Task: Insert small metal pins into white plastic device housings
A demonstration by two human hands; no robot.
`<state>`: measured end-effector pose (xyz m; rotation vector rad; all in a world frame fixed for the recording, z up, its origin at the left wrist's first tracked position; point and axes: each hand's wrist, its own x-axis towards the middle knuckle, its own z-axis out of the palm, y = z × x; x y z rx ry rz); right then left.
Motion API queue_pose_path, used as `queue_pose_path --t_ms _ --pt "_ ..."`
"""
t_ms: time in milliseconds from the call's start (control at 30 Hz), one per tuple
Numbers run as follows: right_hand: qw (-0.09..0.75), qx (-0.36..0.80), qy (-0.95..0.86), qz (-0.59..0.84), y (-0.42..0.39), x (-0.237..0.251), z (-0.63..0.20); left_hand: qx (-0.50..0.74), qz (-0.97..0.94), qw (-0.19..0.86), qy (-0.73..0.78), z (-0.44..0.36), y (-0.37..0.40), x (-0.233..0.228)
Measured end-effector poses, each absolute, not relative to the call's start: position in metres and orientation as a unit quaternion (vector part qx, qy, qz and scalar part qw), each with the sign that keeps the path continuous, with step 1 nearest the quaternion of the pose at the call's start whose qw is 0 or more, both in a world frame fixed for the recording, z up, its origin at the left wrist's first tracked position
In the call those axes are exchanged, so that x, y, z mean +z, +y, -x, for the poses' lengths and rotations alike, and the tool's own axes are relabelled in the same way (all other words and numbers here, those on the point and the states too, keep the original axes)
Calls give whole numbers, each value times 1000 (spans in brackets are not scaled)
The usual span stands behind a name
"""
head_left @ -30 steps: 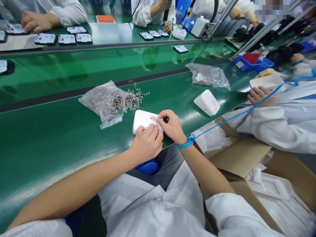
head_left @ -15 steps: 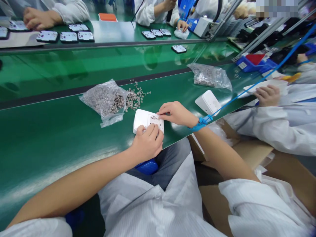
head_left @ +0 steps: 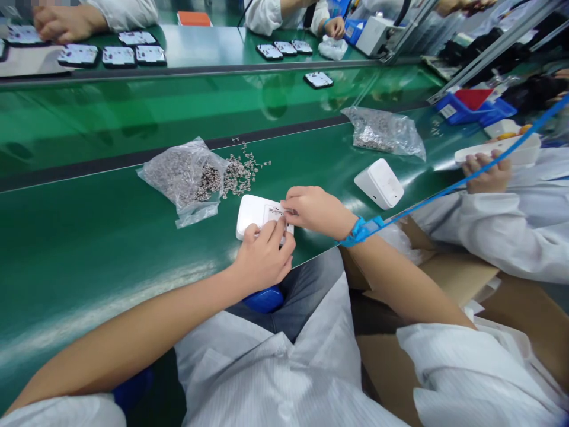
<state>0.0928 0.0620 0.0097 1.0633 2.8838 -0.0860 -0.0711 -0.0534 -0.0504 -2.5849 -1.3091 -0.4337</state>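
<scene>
On the green bench right in front of me lies a white plastic housing (head_left: 249, 214) with a recessed compartment (head_left: 272, 212) that has small metal pieces in it. My left hand (head_left: 263, 252) rests over its near side, fingers curled, gripping it; something tiny and shiny shows near the thumb. At the right end of the compartment, my right hand (head_left: 313, 209) pinches with thumb and forefinger. Whatever lies in that pinch is too small to make out. Beyond the housing, small metal contacts (head_left: 240, 175) spill from a clear plastic bag (head_left: 178, 172).
A second white housing (head_left: 381, 184) stands to the right, with another bag of metal parts (head_left: 386, 133) behind it. A blue cord (head_left: 444, 193) runs from my right wristband. Co-workers' hands (head_left: 489, 172) are at the right and across the belt, where black-edged units (head_left: 119, 56) lie.
My right hand has closed into a tighter pinch over the compartment, nearer my left fingertips. My left hand stays on the housing. The view has shifted slightly.
</scene>
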Motion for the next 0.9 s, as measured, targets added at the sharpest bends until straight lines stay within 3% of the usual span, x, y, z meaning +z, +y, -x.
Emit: queue_pose_path --t_ms 100,367,900 --pt "66 13 927 -368 52 12 -82 -147 876 103 -448 71 -54 -51" --pt "-64 -122 941 -310 82 3 -92 -140 873 124 -451 72 -54 -53" --pt "-98 -180 936 -287 96 5 -90 -140 873 133 -448 70 -56 -54"
